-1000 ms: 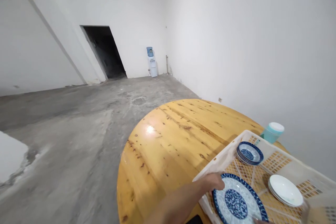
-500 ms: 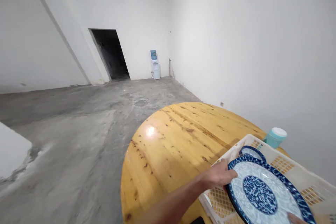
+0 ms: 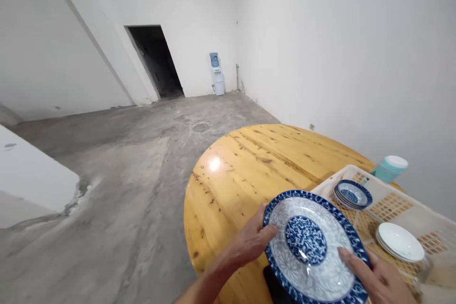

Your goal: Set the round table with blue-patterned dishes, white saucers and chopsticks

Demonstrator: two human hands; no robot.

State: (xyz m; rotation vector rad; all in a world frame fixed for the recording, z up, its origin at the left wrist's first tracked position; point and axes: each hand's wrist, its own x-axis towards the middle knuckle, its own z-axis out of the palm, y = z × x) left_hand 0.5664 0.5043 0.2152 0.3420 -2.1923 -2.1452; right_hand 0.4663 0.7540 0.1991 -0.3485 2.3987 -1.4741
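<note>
A large blue-and-white patterned plate [image 3: 335, 232] is held tilted over the near edge of a white plastic basket. My left hand [image 3: 254, 240] grips its left rim, thumb on top and fingers tucked beneath. On the opposite side my right hand [image 3: 377, 275] is closed on the rim, with its thumb resting on the plate's face. Whether more plates lie stacked under this one cannot be made out. Inside the basket [image 3: 351, 171] sit a stack of small blue-rimmed dishes [image 3: 352, 194] and a stack of plain white dishes [image 3: 401, 241].
The basket stands on a round wooden table [image 3: 245, 171]. Behind it is a turquoise container with a white lid [image 3: 390, 168]. Partly under the plate lies a black object [image 3: 272, 285]. A water dispenser [image 3: 218, 76] and a dark doorway [image 3: 155, 61] are across the concrete floor.
The large plate has come out of the basket, moving left in both hands. The white dishes now show, and more of my right hand is visible. The view has shifted slightly.
</note>
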